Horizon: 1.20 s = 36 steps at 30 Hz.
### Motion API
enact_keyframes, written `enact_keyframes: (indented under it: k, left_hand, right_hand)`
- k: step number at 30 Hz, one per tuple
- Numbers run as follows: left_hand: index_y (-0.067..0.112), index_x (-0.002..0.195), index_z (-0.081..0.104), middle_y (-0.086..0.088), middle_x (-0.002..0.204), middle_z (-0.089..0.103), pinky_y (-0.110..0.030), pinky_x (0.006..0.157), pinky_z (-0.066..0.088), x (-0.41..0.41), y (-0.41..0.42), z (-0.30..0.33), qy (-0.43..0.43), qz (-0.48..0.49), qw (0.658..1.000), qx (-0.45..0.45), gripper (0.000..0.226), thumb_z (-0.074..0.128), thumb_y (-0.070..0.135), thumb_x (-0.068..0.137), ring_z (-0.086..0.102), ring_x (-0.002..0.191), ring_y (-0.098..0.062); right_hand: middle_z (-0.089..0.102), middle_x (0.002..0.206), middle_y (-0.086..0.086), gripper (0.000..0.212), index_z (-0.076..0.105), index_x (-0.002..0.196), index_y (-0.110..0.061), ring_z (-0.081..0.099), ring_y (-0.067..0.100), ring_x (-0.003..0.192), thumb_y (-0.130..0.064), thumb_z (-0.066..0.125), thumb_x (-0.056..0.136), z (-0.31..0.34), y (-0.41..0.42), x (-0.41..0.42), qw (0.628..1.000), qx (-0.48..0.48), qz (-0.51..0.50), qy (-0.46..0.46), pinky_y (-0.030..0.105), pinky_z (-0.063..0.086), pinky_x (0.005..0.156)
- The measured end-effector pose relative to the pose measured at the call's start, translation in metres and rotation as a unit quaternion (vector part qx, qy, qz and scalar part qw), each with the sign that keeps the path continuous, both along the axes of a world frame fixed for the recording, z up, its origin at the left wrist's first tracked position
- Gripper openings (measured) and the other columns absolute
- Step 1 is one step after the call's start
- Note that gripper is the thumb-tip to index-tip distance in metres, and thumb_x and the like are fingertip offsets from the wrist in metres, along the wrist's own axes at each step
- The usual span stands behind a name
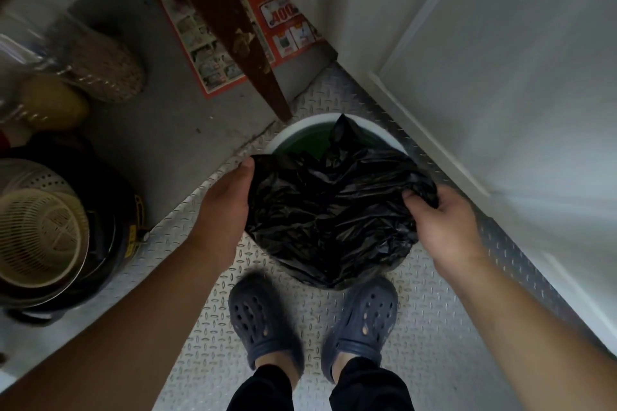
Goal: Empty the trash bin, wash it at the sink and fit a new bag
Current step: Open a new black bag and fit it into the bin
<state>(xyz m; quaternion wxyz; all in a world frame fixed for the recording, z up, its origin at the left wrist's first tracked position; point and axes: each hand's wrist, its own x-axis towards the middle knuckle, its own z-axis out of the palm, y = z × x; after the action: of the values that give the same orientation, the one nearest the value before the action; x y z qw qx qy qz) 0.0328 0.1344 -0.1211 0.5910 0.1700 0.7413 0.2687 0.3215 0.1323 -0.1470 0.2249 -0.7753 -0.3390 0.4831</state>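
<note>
Both hands grip crinkled black bag (pixel 330 217) edges, left hand (pixel 227 200), right hand (pixel 440 227), over round bin (pixel 293 135).

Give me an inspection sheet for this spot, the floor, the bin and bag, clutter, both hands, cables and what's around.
Surface: metal tread-plate floor, grey floor beyond it on the left.
Job's things: trash bin stands on the plate, its pale rim and green inside showing at the far edge; black bag spread over most of its mouth.
Clutter: cream plastic baskets stacked in a dark container at left; printed flyer on the floor.
Grippers: left hand grips the bag's left edge; right hand pinches its right edge.
Cables: nothing seen.
Surroundings: white door at right, brown wooden post behind the bin, dark clogs in front.
</note>
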Motion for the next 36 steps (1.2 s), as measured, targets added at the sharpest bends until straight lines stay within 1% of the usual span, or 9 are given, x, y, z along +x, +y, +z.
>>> enact_keyframes:
  k: [8,14,19,22,24,26,30,33,36]
  left_hand:
    - [0.041,0.106,0.076,0.010,0.109,0.077,-0.041,0.098,0.052,-0.011,-0.032,-0.009,0.005,-0.010,1.000,-0.022,0.045,0.051,0.068,0.079,0.070,0.106,-0.010]
    - [0.043,0.091,0.071,0.016,0.103,0.068,-0.030,0.088,0.049,-0.002,-0.044,-0.015,0.092,-0.027,0.995,-0.039,0.034,0.044,0.063,0.092,0.063,0.107,-0.010]
    - [0.034,0.131,0.056,0.010,0.125,0.063,-0.036,0.102,0.045,-0.004,-0.042,-0.007,0.093,-0.064,0.994,-0.001,0.089,0.036,0.093,0.068,0.056,0.120,-0.016]
    - [0.039,0.150,0.026,0.007,0.149,0.036,-0.035,0.105,0.040,-0.010,-0.042,0.002,0.228,-0.312,0.914,0.123,0.095,0.062,0.075,0.069,0.041,0.133,-0.015]
    - [0.035,0.149,0.033,0.001,0.154,0.026,-0.047,0.103,0.049,-0.013,-0.040,0.001,0.303,-0.438,0.826,0.181,0.088,0.078,0.043,0.074,0.045,0.132,-0.024]
    - [0.025,0.141,0.052,-0.005,0.152,0.033,-0.050,0.095,0.054,-0.013,-0.035,0.002,0.329,-0.465,0.800,0.191,0.069,0.079,0.017,0.078,0.054,0.123,-0.028]
    - [0.014,0.110,0.076,-0.005,0.130,0.059,-0.031,0.093,0.046,-0.012,-0.022,0.005,0.336,-0.423,0.816,0.207,0.028,0.072,0.008,0.082,0.059,0.112,-0.023]
    - [0.016,0.106,0.077,0.010,0.114,0.062,0.001,0.087,0.030,-0.009,-0.007,0.008,0.288,-0.359,0.872,0.167,0.020,0.065,0.016,0.090,0.055,0.097,0.007]
    - [0.019,0.094,0.076,0.020,0.098,0.061,0.009,0.075,0.028,-0.008,0.008,0.008,0.217,-0.290,0.925,0.114,0.019,0.058,0.025,0.097,0.053,0.084,0.023]
  right_hand:
    - [0.073,0.080,-0.012,0.003,0.068,0.089,-0.026,0.070,0.007,0.073,-0.028,0.069,0.088,0.005,-0.021,0.003,0.998,-0.046,0.052,-0.006,0.022,0.049,0.061]
    - [0.066,0.099,-0.020,0.038,0.060,0.113,-0.032,0.064,0.001,0.093,-0.027,0.078,0.080,0.014,-0.029,0.006,0.988,-0.060,0.135,-0.043,0.016,0.046,0.074]
    - [0.049,0.120,-0.026,0.060,0.050,0.129,-0.040,0.051,-0.007,0.108,-0.061,0.067,0.076,0.030,-0.020,0.002,0.978,0.001,0.204,-0.037,0.016,0.038,0.094]
    - [0.049,0.116,-0.021,0.034,0.064,0.112,-0.032,0.049,-0.007,0.105,-0.047,0.065,0.082,0.032,-0.008,-0.002,0.956,0.048,0.277,-0.084,0.011,0.035,0.091]
    - [0.048,0.124,-0.010,0.019,0.069,0.102,-0.022,0.048,0.005,0.109,-0.026,0.071,0.084,0.030,-0.004,-0.002,0.941,0.058,0.312,-0.118,0.019,0.036,0.093]
    - [0.049,0.129,-0.003,0.013,0.070,0.098,-0.019,0.048,0.010,0.110,-0.017,0.072,0.085,0.030,-0.002,-0.002,0.929,0.062,0.337,-0.141,0.022,0.036,0.092]
    - [0.059,0.124,0.002,0.010,0.076,0.095,-0.015,0.057,0.015,0.106,-0.014,0.068,0.088,0.032,0.002,0.000,0.912,0.109,0.358,-0.167,0.017,0.036,0.090]
    - [0.067,0.116,0.004,0.014,0.077,0.096,-0.012,0.062,0.016,0.102,-0.011,0.065,0.091,0.036,0.009,0.001,0.896,0.168,0.371,-0.175,0.017,0.040,0.090]
    - [0.069,0.098,0.000,0.014,0.071,0.093,-0.014,0.063,0.016,0.091,-0.009,0.058,0.094,0.041,0.022,-0.002,0.912,0.187,0.324,-0.169,0.022,0.044,0.081]
